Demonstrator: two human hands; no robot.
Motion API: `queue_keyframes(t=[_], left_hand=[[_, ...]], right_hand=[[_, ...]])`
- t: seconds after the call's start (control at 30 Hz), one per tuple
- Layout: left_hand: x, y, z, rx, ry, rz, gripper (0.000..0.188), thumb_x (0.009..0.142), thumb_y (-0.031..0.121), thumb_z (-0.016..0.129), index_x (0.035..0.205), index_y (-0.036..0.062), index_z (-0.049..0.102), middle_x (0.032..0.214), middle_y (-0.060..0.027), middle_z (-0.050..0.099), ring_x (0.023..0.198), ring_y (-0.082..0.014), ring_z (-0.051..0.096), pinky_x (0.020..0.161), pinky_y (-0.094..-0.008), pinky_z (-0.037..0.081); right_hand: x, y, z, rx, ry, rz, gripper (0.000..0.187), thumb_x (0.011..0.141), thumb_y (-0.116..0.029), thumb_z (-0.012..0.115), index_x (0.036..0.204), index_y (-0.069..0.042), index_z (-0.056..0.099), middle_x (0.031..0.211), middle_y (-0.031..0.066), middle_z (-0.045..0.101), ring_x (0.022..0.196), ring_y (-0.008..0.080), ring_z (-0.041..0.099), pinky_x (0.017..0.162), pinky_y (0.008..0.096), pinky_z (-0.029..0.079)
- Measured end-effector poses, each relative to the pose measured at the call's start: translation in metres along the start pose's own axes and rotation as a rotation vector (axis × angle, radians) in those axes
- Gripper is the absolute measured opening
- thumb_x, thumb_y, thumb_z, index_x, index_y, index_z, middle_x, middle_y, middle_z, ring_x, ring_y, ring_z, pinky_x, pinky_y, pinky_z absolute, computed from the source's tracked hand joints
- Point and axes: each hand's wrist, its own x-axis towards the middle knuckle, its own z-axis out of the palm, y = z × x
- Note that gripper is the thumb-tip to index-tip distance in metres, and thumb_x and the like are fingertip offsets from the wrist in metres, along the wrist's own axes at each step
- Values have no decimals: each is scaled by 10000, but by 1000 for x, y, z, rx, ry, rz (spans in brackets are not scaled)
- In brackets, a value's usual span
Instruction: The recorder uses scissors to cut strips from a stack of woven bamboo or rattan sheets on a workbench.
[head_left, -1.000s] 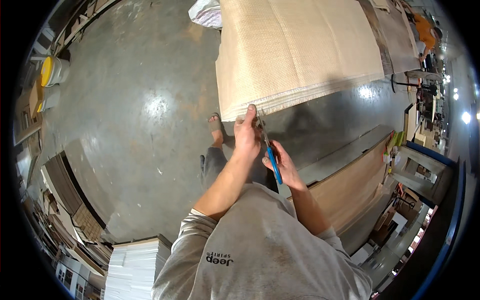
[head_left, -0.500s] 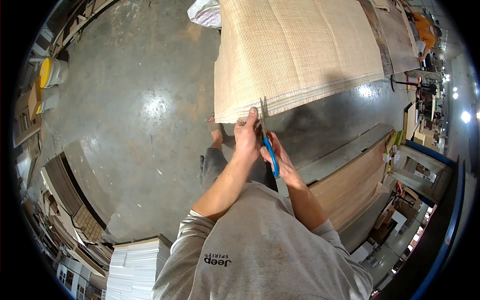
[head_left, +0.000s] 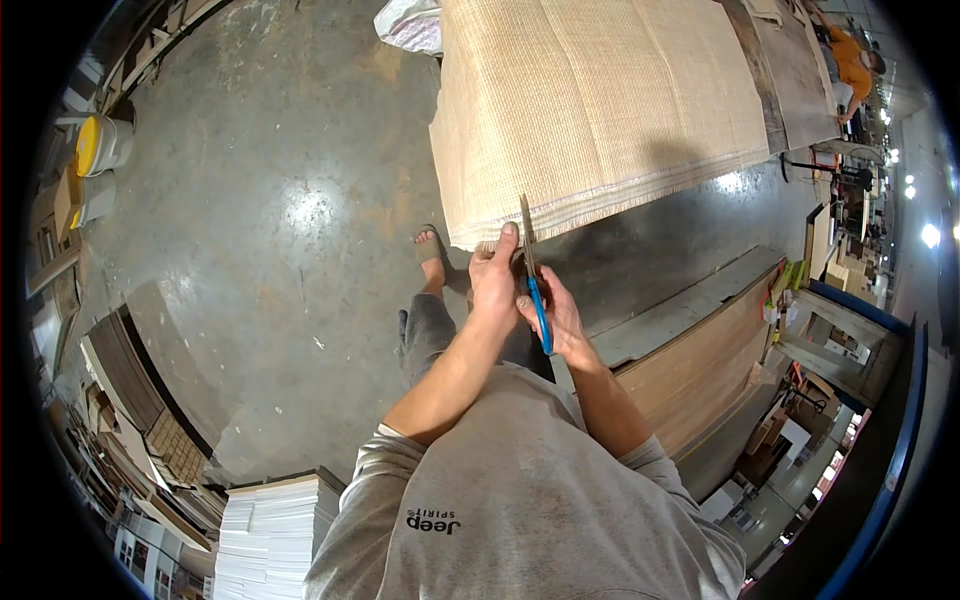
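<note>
Busy shop floor around this one: over on the left there's a white bucket with a yellow lid (head_left: 88,146), a stack of dark panels (head_left: 135,370) lower down, and a pile of white sheets (head_left: 262,545) by the bottom edge. A whitish bag (head_left: 412,25) pokes out by the top left of the woven sheet (head_left: 600,100), and a co-worker in an orange top (head_left: 852,72) is at the far upper right, past the brown bench (head_left: 797,95). A long wooden board (head_left: 700,365) sits to the right of the person. The left hand covers a bit of the sheet's near edge, so I can't see what the fingers underneath are doing. The sheet is tan, coarse basket-type weave with faint creases running along it, and the near edge is frayed into a fringe with paler bands; it's spread out right in front of the person. Floor's smooth grey concrete (head_left: 260,270), kinda shiny. As for the pose, both forearms reach forward close together. Left hand (head_left: 495,280) has its grip clamped on the fringed edge, thumb up top, while the right hand (head_left: 563,315) is closed around the blue handles of the scissors (head_left: 541,315), metal blade pointing away over that edge.
</note>
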Motion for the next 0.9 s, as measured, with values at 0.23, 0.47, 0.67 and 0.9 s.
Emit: queue_keyframes(t=[0.23, 0.47, 0.67, 0.9], left_hand=[[3, -2, -6, 22, -16, -6, 255, 916, 232, 716, 1030, 16, 644, 935, -44, 663, 757, -133, 594, 692, -287, 479], [-3, 1, 0, 3, -12, -9, 203, 914, 221, 720, 978, 40, 654, 877, -26, 661, 745, -120, 591, 674, -281, 473], [-8, 5, 1, -22, -50, -24, 182, 919, 223, 714, 954, 57, 647, 837, -32, 651, 727, -128, 594, 660, -289, 480], [-12, 12, 12, -45, -17, -9, 206, 897, 240, 741, 899, 70, 624, 792, -30, 629, 670, -141, 574, 591, -282, 475]], right_hand=[[7, -29, -7, -126, -13, 54, 609, 839, -247, 725, 1349, -32, 472, 1175, 134, 628, 1103, 216, 584, 971, 354, 445], [11, -12, -8, -9, -24, 7, 639, 823, -320, 743, 1337, -51, 476, 989, 39, 543, 836, 127, 501, 723, 278, 398], [13, -13, -15, -54, -85, -2, 706, 828, -380, 731, 1361, -28, 430, 1030, 65, 505, 897, 152, 479, 762, 289, 393], [14, -38, -12, 12, -126, 18, 678, 861, -327, 705, 1374, 5, 411, 1220, 140, 571, 1150, 227, 535, 987, 367, 430]])
